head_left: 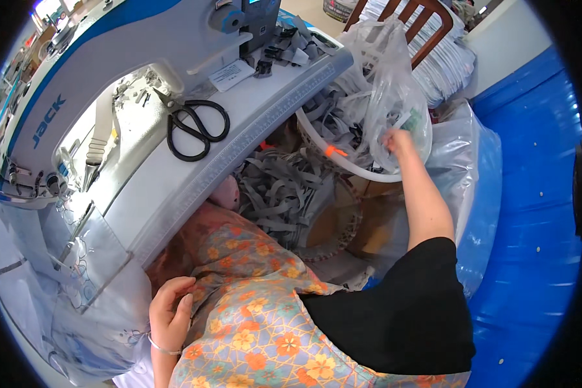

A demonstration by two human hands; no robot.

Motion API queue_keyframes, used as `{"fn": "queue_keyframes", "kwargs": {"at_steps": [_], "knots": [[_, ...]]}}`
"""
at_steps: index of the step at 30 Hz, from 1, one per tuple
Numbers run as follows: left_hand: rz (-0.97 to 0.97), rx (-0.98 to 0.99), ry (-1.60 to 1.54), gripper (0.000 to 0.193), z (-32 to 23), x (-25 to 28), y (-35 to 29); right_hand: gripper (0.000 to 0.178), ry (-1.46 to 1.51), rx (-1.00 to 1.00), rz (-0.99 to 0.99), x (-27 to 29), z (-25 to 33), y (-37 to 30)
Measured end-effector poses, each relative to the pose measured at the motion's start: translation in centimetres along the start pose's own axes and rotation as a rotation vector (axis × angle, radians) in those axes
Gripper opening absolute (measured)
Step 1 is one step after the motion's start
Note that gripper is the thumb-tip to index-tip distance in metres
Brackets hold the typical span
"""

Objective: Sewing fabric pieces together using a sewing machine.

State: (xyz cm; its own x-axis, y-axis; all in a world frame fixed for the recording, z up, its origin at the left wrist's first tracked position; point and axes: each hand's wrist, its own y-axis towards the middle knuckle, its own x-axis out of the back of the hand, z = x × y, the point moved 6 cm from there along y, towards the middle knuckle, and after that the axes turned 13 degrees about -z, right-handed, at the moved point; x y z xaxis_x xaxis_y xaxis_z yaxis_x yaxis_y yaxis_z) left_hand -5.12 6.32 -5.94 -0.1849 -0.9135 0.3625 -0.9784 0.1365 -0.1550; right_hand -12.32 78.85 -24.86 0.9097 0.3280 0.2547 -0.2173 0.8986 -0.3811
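Note:
My right hand [398, 141] reaches out to the right, its fingers closed on a clear plastic bag [394, 77]. The bag lies in a white-rimmed basket [352, 169] beside the sewing table. Grey webbing straps with black pieces [336, 116] fill the basket around it. An orange tie [335, 150] hangs on the basket's rim. My left hand [172, 310] rests by my lap, near the table's front edge, with its fingers loosely bent and the thumb apart. Nothing shows in it.
A white and blue sewing machine [142, 39] stands on the table [155, 200]. Black-handled scissors [197, 129] lie there, with grey strap pieces [297, 48] behind. More grey straps [278, 187] sit below the table edge. A wooden chair [427, 22] and blue sheeting [530, 194] are right.

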Motion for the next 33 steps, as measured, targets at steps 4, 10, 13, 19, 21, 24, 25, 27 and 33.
{"fn": "queue_keyframes", "kwargs": {"at_steps": [4, 10, 13, 19, 21, 24, 25, 27, 33], "knots": [[0.014, 0.013, 0.014, 0.027, 0.3, -0.3, 0.0, 0.010, -0.234, 0.078, 0.064, -1.0, -2.0, -1.6], [0.005, -0.003, 0.034, 0.027, -0.3, -0.6, 0.6, 0.012, -0.378, 0.260, 0.251, 0.3, 0.0, -4.7], [0.025, 0.030, 0.022, 0.026, -0.5, -1.2, 0.9, 0.018, -0.275, 0.277, -0.042, 2.9, 1.6, -2.8], [0.022, 0.031, 0.132, 0.023, 0.0, -1.8, 0.8, 0.042, -0.518, 0.845, -0.059, -0.4, 5.2, 1.8], [0.028, 0.026, 0.192, 0.023, 0.4, -1.9, 0.4, 0.048, -0.684, 0.791, -0.086, -1.4, 5.0, 4.0], [-0.009, 0.017, 0.180, 0.022, 0.9, -1.8, -0.2, 0.068, -0.992, 0.671, -0.145, -1.2, 3.8, 6.0], [-0.006, 0.046, 0.185, 0.022, 1.2, -1.9, -0.4, 0.080, -1.167, 0.546, -0.200, -0.6, 2.8, 6.5], [-0.022, 0.089, 0.067, 0.022, 1.4, -2.0, -0.5, 0.090, -1.108, 0.505, -0.049, -0.6, 1.3, 6.7], [0.001, 0.143, 0.096, 0.023, 1.0, -2.6, 0.4, 0.043, -1.012, 0.537, -0.088, -0.8, 0.3, 7.2]]}}
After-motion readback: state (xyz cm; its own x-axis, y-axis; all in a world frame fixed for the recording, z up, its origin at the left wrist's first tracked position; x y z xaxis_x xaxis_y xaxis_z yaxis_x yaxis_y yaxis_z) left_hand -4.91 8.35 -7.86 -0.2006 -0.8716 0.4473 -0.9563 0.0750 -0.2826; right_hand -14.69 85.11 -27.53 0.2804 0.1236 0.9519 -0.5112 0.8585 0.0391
